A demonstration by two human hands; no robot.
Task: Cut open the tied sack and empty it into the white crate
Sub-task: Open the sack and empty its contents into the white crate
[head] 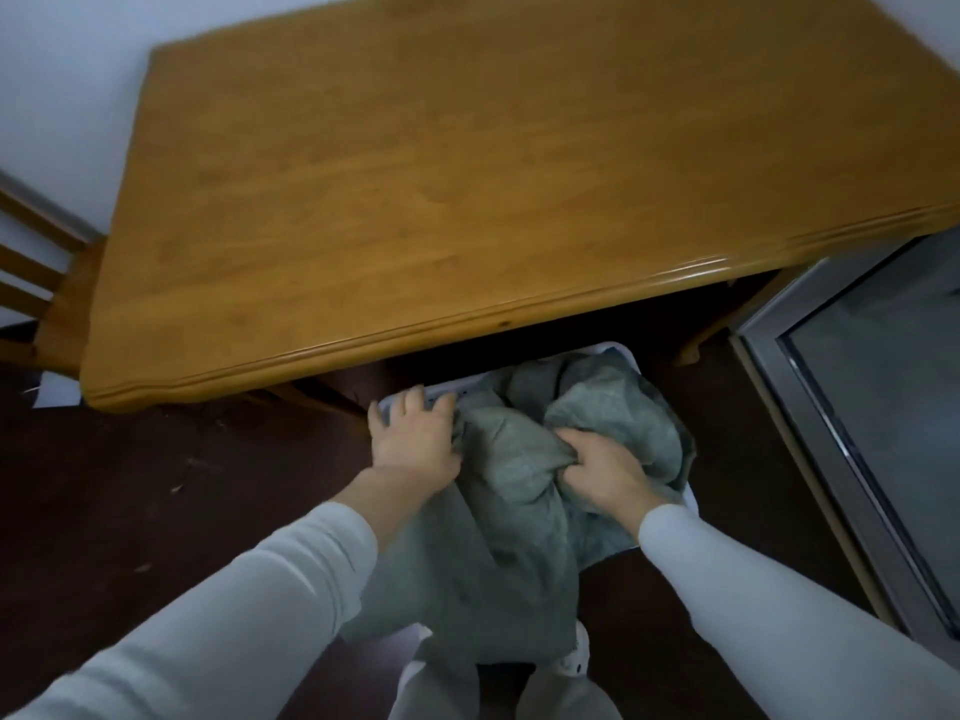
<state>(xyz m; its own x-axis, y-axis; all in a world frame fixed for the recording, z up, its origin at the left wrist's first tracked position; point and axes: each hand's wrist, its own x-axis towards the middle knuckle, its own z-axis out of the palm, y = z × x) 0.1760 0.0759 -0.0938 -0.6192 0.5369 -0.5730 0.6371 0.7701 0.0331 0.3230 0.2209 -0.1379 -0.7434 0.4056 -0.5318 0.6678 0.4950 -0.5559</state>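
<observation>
Both hands on sack (511, 517) (over white crate (621, 349)): right hand (602, 472) clutching, left hand (415, 439) open.

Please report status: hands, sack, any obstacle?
Left hand rests on white crate rim. Right hand grips sack fabric. Sack draped over crate. Table edge close over crate's far side.

Light was dim and cool. Glare streaked the table (467, 174) edge, deep shadow lay beneath, the sack (519, 491) looked blurred, and the corners bent.
</observation>
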